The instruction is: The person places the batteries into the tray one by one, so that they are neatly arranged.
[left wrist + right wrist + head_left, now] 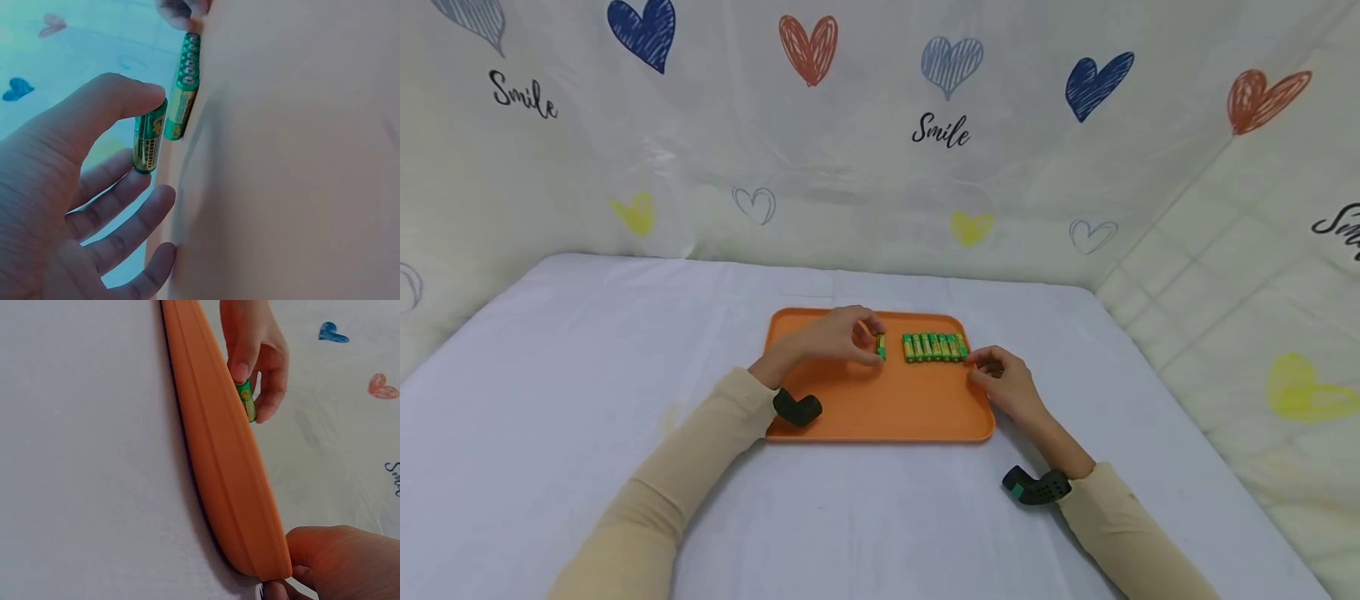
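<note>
My left hand (842,335) pinches a green-and-gold battery (149,137) end to end, the thumb on one end and a fingertip on the other. It holds the battery over the orange tray (880,417), left of a row of several matching batteries (934,347). Those lie side by side, and the rightmost leans slightly. At the row's right end is my right hand (1006,385), its fingertips close to the last battery and its wrist beyond the tray's right rim. In the right wrist view the tray's side hides the row.
A white cloth covers the table (850,517) around the tray. Behind it hangs a pale backdrop (865,150) printed with hearts and words. Each wrist wears a dark band device, the left one (797,408) overlapping the tray's lower left corner in the head view.
</note>
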`<move>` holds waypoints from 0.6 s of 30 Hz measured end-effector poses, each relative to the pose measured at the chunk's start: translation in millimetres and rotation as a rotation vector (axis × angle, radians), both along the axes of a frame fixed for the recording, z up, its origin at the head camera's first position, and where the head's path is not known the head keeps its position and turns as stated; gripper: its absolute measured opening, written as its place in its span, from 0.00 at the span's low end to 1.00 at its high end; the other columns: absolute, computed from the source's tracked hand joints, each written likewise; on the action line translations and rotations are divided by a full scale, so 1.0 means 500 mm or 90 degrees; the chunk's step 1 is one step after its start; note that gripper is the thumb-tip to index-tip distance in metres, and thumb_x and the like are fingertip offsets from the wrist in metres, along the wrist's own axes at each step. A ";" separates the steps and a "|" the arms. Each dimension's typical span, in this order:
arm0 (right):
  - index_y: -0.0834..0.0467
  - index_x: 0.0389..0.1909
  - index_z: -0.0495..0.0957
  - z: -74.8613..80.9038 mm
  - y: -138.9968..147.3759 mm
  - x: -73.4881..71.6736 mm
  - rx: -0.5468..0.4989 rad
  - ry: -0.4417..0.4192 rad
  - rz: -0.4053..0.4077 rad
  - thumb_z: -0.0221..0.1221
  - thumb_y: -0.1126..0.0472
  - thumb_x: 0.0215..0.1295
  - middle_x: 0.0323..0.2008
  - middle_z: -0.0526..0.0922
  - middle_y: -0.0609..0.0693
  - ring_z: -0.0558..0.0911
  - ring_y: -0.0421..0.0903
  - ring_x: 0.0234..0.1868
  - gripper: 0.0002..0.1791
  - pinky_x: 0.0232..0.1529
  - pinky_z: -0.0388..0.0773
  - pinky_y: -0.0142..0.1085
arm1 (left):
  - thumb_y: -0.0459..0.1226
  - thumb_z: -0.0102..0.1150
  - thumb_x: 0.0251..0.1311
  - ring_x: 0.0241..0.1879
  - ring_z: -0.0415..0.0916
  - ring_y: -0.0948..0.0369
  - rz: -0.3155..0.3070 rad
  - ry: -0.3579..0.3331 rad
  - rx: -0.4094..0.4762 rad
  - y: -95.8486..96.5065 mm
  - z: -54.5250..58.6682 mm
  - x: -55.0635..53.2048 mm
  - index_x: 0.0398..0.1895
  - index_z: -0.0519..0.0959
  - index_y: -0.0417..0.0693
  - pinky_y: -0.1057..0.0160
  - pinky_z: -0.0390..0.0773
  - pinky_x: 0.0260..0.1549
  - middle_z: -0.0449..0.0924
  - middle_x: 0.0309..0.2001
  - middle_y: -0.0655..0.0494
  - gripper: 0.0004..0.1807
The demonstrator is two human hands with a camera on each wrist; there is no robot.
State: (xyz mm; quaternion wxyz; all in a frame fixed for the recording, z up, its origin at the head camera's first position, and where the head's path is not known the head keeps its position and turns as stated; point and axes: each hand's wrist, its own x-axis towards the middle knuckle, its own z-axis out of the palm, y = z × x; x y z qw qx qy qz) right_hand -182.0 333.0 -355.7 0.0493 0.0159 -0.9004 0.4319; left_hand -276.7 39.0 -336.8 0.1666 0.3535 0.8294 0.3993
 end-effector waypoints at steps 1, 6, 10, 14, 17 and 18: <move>0.68 0.48 0.77 0.000 0.000 0.000 -0.001 0.000 0.000 0.58 0.69 0.64 0.43 0.79 0.62 0.74 0.45 0.38 0.12 0.35 0.71 0.24 | 0.43 0.72 0.54 0.47 0.74 0.58 -0.001 0.001 0.000 0.003 -0.002 -0.001 0.55 0.75 0.44 0.62 0.76 0.48 0.76 0.51 0.55 0.27; 0.69 0.48 0.77 0.001 0.000 0.002 -0.011 0.002 0.005 0.58 0.68 0.64 0.43 0.79 0.62 0.74 0.44 0.38 0.13 0.34 0.71 0.23 | 0.43 0.71 0.55 0.48 0.74 0.59 -0.002 -0.004 0.002 0.020 -0.008 -0.002 0.54 0.74 0.45 0.63 0.76 0.48 0.75 0.50 0.54 0.26; 0.69 0.48 0.77 0.001 0.000 0.003 -0.016 0.003 0.007 0.58 0.69 0.64 0.43 0.79 0.62 0.74 0.44 0.38 0.13 0.33 0.71 0.23 | 0.44 0.71 0.55 0.47 0.74 0.59 0.003 -0.007 0.007 0.031 -0.013 -0.005 0.54 0.74 0.45 0.63 0.76 0.47 0.74 0.50 0.53 0.26; 0.69 0.48 0.77 0.000 0.001 0.002 -0.010 0.005 0.006 0.58 0.69 0.64 0.43 0.79 0.62 0.74 0.44 0.38 0.13 0.33 0.71 0.24 | 0.45 0.71 0.55 0.47 0.73 0.59 0.011 0.005 0.007 0.041 -0.020 -0.009 0.54 0.75 0.46 0.63 0.76 0.47 0.74 0.51 0.53 0.26; 0.69 0.48 0.77 -0.001 0.001 0.001 -0.004 0.001 0.003 0.58 0.69 0.64 0.43 0.79 0.62 0.74 0.44 0.38 0.12 0.34 0.72 0.24 | 0.45 0.71 0.55 0.47 0.73 0.59 0.018 0.011 0.007 0.047 -0.023 -0.009 0.55 0.75 0.46 0.63 0.76 0.47 0.74 0.51 0.53 0.26; 0.69 0.47 0.77 -0.001 0.002 0.000 -0.004 0.000 0.001 0.58 0.69 0.64 0.42 0.79 0.62 0.74 0.44 0.38 0.12 0.34 0.72 0.24 | 0.45 0.71 0.55 0.47 0.73 0.59 0.021 0.013 0.007 0.050 -0.024 -0.010 0.55 0.75 0.46 0.62 0.76 0.47 0.75 0.50 0.53 0.27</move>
